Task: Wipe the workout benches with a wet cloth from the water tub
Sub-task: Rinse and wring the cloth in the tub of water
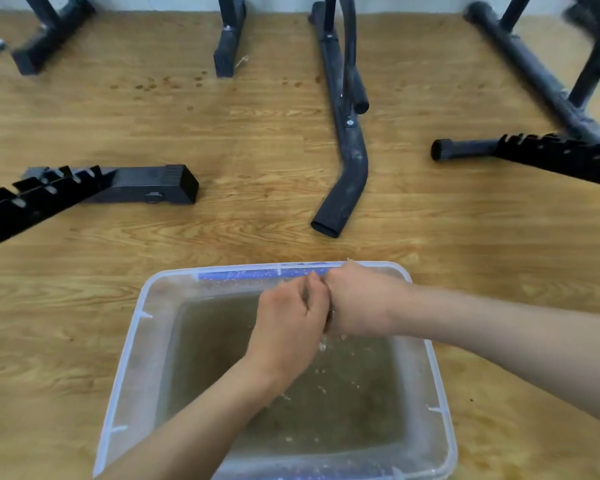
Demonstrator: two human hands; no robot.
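Down at the left middle of the frame, a black notched bench frame (49,188) lies on the wooden floor (257,133). None of the padded surfaces that need wiping are in view. In the lower centre sits the clear plastic water tub (132,337), holding murky water (215,341), placed close so the drips fall back inside and not onto the floor. The left hand (288,317) reaches in from the lower left, forearm angled up over the tub, its fingers curled tight. Between the two fists only a dark sliver of the cloth (328,320) shows, the rest hidden inside the palms, above the water near the tub's far rim. The right hand (364,303) comes in from the right edge with the forearm nearly level, the wrist bent and the knuckles pressed against the left hand. Each grip is clamped on the cloth, and the opposed fists and the droplets below them suggest it is being wrung out to damp, not dripping. Farther right, a curved black tube (347,174) and another notched frame (551,150) rest on the floor.
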